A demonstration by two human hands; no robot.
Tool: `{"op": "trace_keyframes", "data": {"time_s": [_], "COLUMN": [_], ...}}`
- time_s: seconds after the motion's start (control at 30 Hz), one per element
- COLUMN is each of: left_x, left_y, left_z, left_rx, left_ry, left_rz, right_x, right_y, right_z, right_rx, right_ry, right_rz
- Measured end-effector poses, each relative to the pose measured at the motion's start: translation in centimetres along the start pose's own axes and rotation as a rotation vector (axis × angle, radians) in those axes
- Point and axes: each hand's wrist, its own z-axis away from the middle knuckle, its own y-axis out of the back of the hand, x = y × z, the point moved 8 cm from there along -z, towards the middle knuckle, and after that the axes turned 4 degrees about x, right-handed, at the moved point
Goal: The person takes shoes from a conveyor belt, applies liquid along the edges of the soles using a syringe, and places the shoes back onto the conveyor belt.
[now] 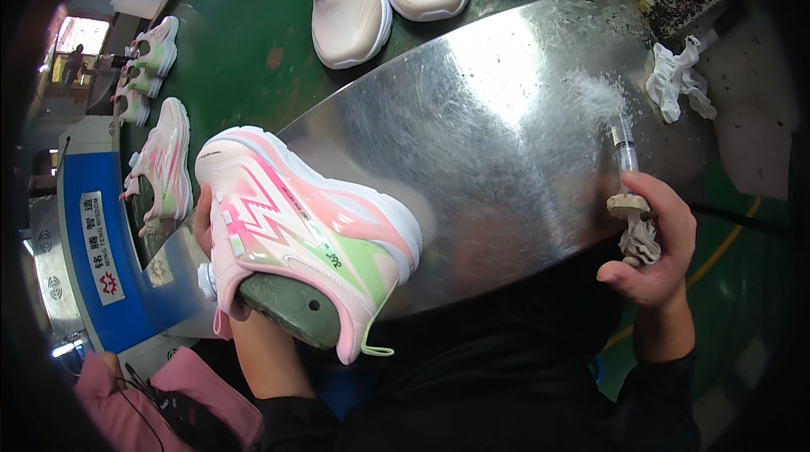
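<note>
Left hand (203, 219): seemingly clamped on shoe (291, 216), fingers mostly hidden.
Right hand (668, 254): pinched syringe-like tool (626, 158) between thumb and fingers.
Handling: called for steady shoe, gentle squeeze.

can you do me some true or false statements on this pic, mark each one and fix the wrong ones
1. The left hand holds a pink, white and green shoe. True.
2. That shoe's opening is empty. False: a dark green form sits in it.
3. The right hand holds a clear syringe-like tube. True.
4. The crumpled white scrap lies by the left end of the metal sheet. False: it lies by the right end.
5. More shoes stand on the green surface beyond the metal sheet. True.
</note>
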Motion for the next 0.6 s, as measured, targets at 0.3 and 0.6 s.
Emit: {"op": "trace_keyframes", "data": {"time_s": [0.3,0.6], "left_x": [0.5,0.7], "left_y": [0.2,0.6], "left_z": [-0.2,0.1], "left_rx": [-0.144,-0.134], "left_ry": [0.077,0.070], "left_rz": [-0.049,0.057], "right_x": [0.7,1.6], "right_y": [1.7,1.8], "right_z": [0.7,2.1], "right_rx": [-0.039,0.088], "right_ry": [-0.064,-0.292], "right_rz": [-0.089,-0.187]}}
